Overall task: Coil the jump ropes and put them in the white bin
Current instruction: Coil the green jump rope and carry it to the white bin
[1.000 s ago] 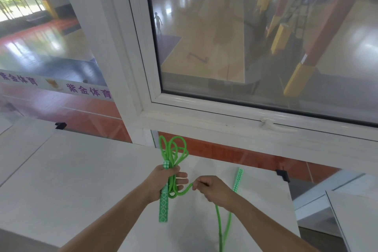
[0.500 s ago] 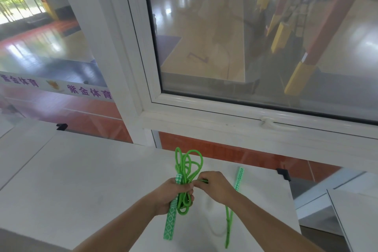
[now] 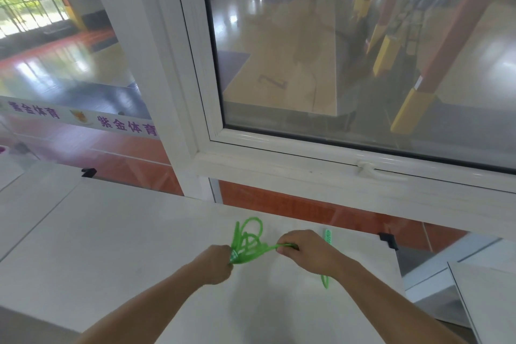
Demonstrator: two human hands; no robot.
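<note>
Now, head view: left hand (image 3: 216,264) is gripping the bundled loops of the green jump rope (image 3: 248,240) above the white tabletop (image 3: 111,246), right hand (image 3: 304,251) is pinching a strand stretching from the bundle; patterned handle (image 3: 328,236) is showing behind the right hand.

blurred: green rope (image 3: 248,243) loops, count unclear | hidden: first handle inside left hand (image 3: 216,264); second handle (image 3: 328,235) mostly behind right hand (image 3: 305,250) | cut off: both forearms at bottom edge
</note>
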